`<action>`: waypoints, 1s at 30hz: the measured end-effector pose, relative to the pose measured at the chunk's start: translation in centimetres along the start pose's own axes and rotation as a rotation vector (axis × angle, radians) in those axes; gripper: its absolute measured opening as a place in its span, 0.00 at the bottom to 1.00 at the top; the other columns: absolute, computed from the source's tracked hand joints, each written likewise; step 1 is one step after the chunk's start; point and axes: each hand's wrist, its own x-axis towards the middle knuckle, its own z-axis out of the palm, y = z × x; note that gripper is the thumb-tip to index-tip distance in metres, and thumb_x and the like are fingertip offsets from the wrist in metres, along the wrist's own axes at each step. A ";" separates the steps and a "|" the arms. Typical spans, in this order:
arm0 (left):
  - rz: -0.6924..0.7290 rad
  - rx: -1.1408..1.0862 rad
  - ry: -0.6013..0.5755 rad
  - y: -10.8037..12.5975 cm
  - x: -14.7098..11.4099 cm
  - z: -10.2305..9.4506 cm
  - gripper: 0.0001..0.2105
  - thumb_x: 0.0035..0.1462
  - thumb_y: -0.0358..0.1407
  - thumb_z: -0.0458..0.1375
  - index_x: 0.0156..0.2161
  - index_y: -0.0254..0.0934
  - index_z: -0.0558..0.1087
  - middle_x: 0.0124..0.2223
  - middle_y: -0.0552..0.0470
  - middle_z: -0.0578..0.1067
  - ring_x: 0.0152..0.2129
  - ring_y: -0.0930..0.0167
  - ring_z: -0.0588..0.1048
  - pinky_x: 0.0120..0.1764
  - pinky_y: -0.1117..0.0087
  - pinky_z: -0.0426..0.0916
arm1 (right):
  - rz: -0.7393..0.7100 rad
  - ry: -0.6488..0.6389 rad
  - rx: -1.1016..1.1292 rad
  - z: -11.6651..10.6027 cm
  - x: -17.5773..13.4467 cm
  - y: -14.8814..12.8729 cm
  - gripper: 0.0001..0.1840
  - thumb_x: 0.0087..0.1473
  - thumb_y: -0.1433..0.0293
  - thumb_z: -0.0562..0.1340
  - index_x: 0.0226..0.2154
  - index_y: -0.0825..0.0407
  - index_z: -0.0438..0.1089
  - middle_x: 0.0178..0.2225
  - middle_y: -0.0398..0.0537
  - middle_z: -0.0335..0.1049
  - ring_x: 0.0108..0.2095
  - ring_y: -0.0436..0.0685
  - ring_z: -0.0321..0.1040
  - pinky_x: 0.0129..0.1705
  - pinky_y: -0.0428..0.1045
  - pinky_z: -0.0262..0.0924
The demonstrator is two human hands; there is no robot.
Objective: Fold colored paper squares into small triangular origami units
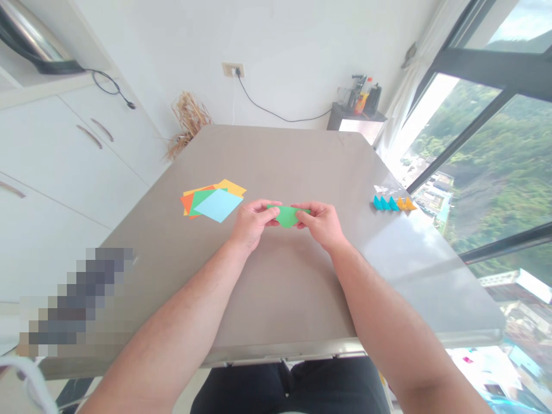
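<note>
Between my two hands is a folded piece of green paper (287, 217), held above the middle of the table. My left hand (254, 221) pinches its left end with the thumb on top and the fingers behind. On the right end, my right hand (321, 223) grips in the same way. The paper looks like a triangle or a trapezoid pointing toward me; its exact folds are too small to tell. Left of my left hand lies a fanned pile of coloured paper sheets (219, 205), light blue on top, with green, orange and yellow beneath.
A row of small folded paper shapes (386, 203), blue then orange, stands near the right edge of the grey table (280, 155). A low cabinet (357, 122) with bottles is behind. Dried stalks (190, 121) stand beyond the far left corner. A blurred patch covers the near left.
</note>
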 end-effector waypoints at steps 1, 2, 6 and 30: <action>0.009 0.022 -0.005 0.1 0.0 0.0 0.13 0.45 0.37 0.70 0.37 0.36 0.80 0.32 0.51 0.80 0.30 0.69 0.79 0.32 0.68 0.75 | -0.009 -0.012 -0.002 -0.1 0.0 0.0 0.15 0.47 0.68 0.66 0.39 0.52 0.81 0.26 0.43 0.77 0.26 0.52 0.74 0.33 0.49 0.70; 0.018 0.047 -0.008 0.1 0.0 -0.1 0.13 0.46 0.37 0.70 0.38 0.36 0.80 0.32 0.51 0.80 0.29 0.69 0.79 0.31 0.68 0.75 | -0.018 -0.029 -0.003 -0.1 0.0 -0.1 0.15 0.47 0.68 0.66 0.40 0.52 0.81 0.27 0.44 0.78 0.26 0.52 0.74 0.33 0.49 0.71; 0.072 0.161 -0.047 0.3 -0.1 -0.3 0.12 0.48 0.37 0.69 0.39 0.36 0.80 0.29 0.52 0.79 0.26 0.68 0.79 0.30 0.67 0.77 | -0.041 -0.058 -0.027 -0.2 0.0 -0.2 0.15 0.48 0.68 0.65 0.39 0.52 0.82 0.28 0.44 0.78 0.27 0.52 0.75 0.32 0.48 0.71; -0.178 -0.003 -0.100 1.6 0.2 -1.3 0.07 0.45 0.32 0.66 0.33 0.35 0.80 0.31 0.48 0.80 0.27 0.68 0.79 0.31 0.66 0.76 | 0.070 -0.235 0.275 -1.3 0.2 0.1 0.14 0.45 0.68 0.69 0.38 0.49 0.83 0.33 0.47 0.81 0.34 0.58 0.79 0.41 0.55 0.75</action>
